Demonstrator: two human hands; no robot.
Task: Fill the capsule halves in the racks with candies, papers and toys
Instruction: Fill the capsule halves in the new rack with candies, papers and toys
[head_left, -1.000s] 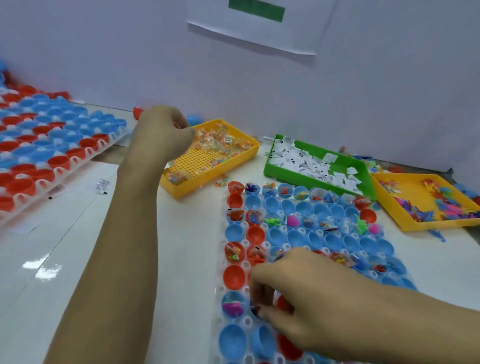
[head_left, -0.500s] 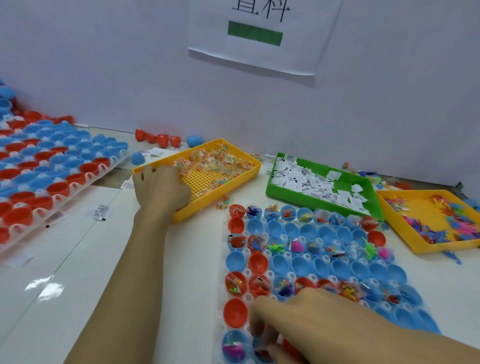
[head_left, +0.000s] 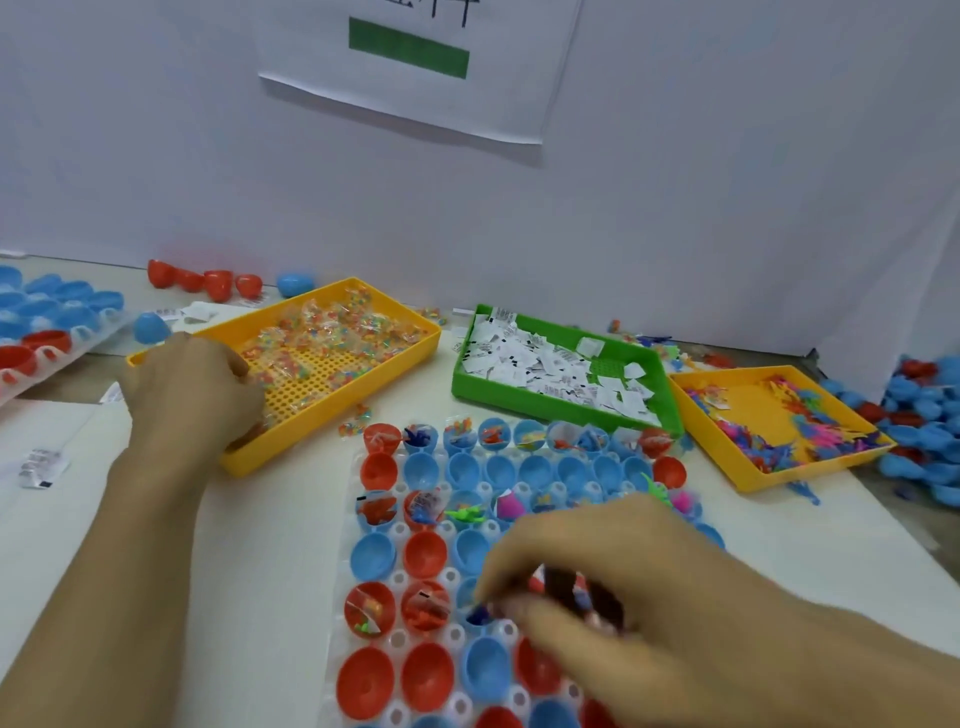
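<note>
While left hand (head_left: 192, 387) digs curled into candy tray (head_left: 332, 405), grasp unclear, right hand (head_left: 587, 577) pinches small toy (head_left: 478, 617) over rack (head_left: 447, 561).

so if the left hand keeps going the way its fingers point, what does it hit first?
Probably the wrapped candies. The left hand reaches over the near-left corner of the yellow candy tray, fingers pointing right and away across it. Fingertip height above the mesh is unclear.
</note>
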